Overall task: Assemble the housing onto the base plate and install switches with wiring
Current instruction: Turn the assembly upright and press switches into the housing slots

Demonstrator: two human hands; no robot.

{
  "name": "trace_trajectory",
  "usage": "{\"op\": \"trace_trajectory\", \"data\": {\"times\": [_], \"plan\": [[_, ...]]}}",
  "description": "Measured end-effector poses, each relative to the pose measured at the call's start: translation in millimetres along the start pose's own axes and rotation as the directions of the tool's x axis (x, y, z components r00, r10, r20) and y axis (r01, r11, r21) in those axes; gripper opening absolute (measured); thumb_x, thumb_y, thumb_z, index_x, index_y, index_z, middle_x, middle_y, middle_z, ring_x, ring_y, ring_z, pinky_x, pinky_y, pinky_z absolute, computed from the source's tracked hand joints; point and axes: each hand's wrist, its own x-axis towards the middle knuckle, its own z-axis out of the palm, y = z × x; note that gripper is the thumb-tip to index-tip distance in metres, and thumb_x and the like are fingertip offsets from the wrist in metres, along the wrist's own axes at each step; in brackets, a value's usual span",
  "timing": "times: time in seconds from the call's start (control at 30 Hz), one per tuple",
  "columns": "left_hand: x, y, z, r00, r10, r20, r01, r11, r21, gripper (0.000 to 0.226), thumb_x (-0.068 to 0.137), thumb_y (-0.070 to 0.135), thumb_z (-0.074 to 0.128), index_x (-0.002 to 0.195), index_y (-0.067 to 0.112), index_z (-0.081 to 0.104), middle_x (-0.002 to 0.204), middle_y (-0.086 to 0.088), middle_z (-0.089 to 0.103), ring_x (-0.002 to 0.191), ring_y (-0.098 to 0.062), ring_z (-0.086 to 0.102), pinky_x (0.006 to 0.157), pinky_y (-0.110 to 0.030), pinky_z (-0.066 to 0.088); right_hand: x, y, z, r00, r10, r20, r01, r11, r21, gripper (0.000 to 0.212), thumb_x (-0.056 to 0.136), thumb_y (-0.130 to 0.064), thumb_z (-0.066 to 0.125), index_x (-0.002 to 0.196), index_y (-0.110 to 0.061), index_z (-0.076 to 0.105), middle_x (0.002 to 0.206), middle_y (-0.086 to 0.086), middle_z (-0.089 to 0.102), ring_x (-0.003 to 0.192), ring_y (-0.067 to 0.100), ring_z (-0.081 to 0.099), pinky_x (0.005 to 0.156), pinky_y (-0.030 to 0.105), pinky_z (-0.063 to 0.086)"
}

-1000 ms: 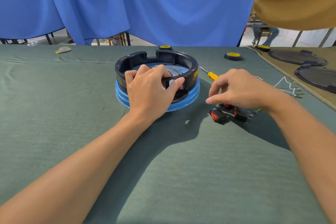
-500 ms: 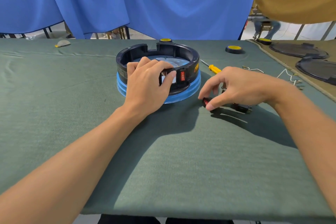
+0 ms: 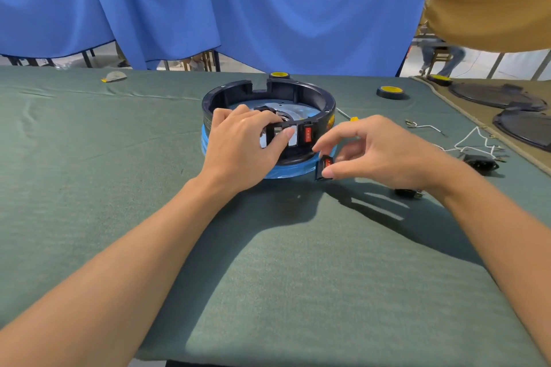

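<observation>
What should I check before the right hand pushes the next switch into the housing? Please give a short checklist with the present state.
1. Housing held steady: ok, the left hand grips its front wall.
2. Loose switch gripped: ok, pinched between the right hand thumb and fingers, off the cloth.
3. Free slot available: ok, pale openings show left of the mounted red switch.
4. Slot unobstructed: not ok, the left thumb lies across the openings.
5. Switch orientation matches the slot: cannot tell, it is tilted and partly hidden.
6. Wires ready: cannot tell, they lie on the table to the right, unconnected.
</observation>
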Motion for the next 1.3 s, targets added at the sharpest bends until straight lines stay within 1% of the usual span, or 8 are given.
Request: {"op": "trace_trajectory", "data": {"times": [0.1, 0.2, 0.3, 0.53, 0.67, 0.83, 1.07, 1.3], "plan": [[1, -2, -2, 1.000, 0.001, 0.032, 0.000, 0.999, -0.041, 0.034, 0.090, 0.040, 0.053, 0.103, 0.016, 0.073, 0.075, 0.003, 0.066, 0.080, -0.021, 0.057, 0.086, -0.033, 0.027, -3, -4, -7, 0.997, -0.037, -0.070, 0.048, 0.987, 0.153, 0.029, 0.076, -0.009, 0.079, 0.100, -0.024, 0.072, 0.096, -0.001, 0.068, 0.079, 0.029, 0.069, 0.071, 0.024, 0.052], [1, -3, -3, 0.998, -0.005, 0.057, 0.010, 0.997, -0.077, 0.036, 0.092, 0.039, 0.047, 0.103, 0.018, 0.073, 0.076, 0.007, 0.065, 0.081, -0.019, 0.055, 0.086, -0.034, 0.027, -2, -11, -3, 0.985, -0.095, -0.142, 0.125, 0.968, 0.217, 0.033, 0.078, -0.004, 0.077, 0.104, -0.023, 0.069, 0.099, 0.003, 0.067, 0.082, 0.029, 0.070, 0.077, 0.031, 0.054], [1, -3, -1, 0.999, -0.007, 0.050, 0.012, 0.996, -0.091, 0.034, 0.093, 0.037, 0.045, 0.101, 0.018, 0.073, 0.075, 0.008, 0.066, 0.080, -0.018, 0.054, 0.085, -0.035, 0.027, 1, -16, 11, 0.966, -0.153, -0.209, 0.179, 0.977, 0.115, 0.039, 0.078, 0.000, 0.076, 0.109, -0.022, 0.064, 0.098, 0.004, 0.064, 0.075, 0.021, 0.069, 0.081, 0.038, 0.058], [2, -3, 1, 0.999, -0.042, 0.028, 0.046, 0.988, -0.145, 0.027, 0.095, 0.032, 0.047, 0.103, 0.018, 0.068, 0.082, 0.006, 0.071, 0.084, -0.018, 0.058, 0.087, -0.037, 0.027, 8, -17, 35, 0.862, -0.384, -0.331, 0.327, 0.920, -0.214, 0.054, 0.079, 0.002, 0.074, 0.128, -0.011, 0.055, 0.100, 0.003, 0.062, 0.072, 0.014, 0.064, 0.073, 0.029, 0.057], [1, -3, 2, 0.998, -0.049, 0.030, 0.053, 0.986, -0.160, 0.026, 0.094, 0.032, 0.047, 0.100, 0.016, 0.067, 0.083, 0.006, 0.070, 0.085, -0.017, 0.058, 0.089, -0.038, 0.028, 10, -15, 38, 0.835, -0.452, -0.315, 0.334, 0.870, -0.362, 0.060, 0.078, 0.002, 0.074, 0.133, -0.007, 0.051, 0.101, 0.006, 0.061, 0.072, 0.013, 0.062, 0.074, 0.025, 0.054], [2, -3, 1, 0.999, -0.037, 0.037, 0.043, 0.985, -0.167, 0.025, 0.093, 0.034, 0.049, 0.095, 0.018, 0.069, 0.081, 0.007, 0.069, 0.081, -0.017, 0.057, 0.088, -0.037, 0.028, 12, -14, 46, 0.840, -0.475, -0.262, 0.311, 0.818, -0.484, 0.063, 0.078, 0.001, 0.073, 0.136, -0.003, 0.048, 0.105, 0.007, 0.062, 0.082, 0.019, 0.060, 0.082, 0.037, 0.054], [2, -3, -1, 0.998, -0.032, 0.058, 0.043, 0.980, -0.194, 0.027, 0.090, 0.040, 0.049, 0.097, 0.022, 0.068, 0.075, 0.012, 0.061, 0.077, -0.012, 0.052, 0.086, -0.038, 0.030, 13, -15, 55, 0.793, -0.552, -0.256, 0.301, 0.722, -0.623, 0.061, 0.077, 0.003, 0.073, 0.133, 0.003, 0.050, 0.111, 0.014, 0.062, 0.097, 0.024, 0.060, 0.093, 0.027, 0.042], [2, -1, -4, 0.997, -0.032, 0.068, 0.046, 0.977, -0.208, 0.034, 0.083, 0.046, 0.054, 0.102, 0.022, 0.069, 0.081, 0.014, 0.061, 0.084, -0.011, 0.054, 0.089, -0.033, 0.027, 15, -14, 60, 0.811, -0.391, -0.435, 0.219, 0.893, -0.394, 0.066, 0.076, 0.002, 0.073, 0.137, -0.007, 0.047, 0.104, 0.003, 0.063, 0.083, 0.012, 0.060, 0.084, 0.034, 0.055]]}}
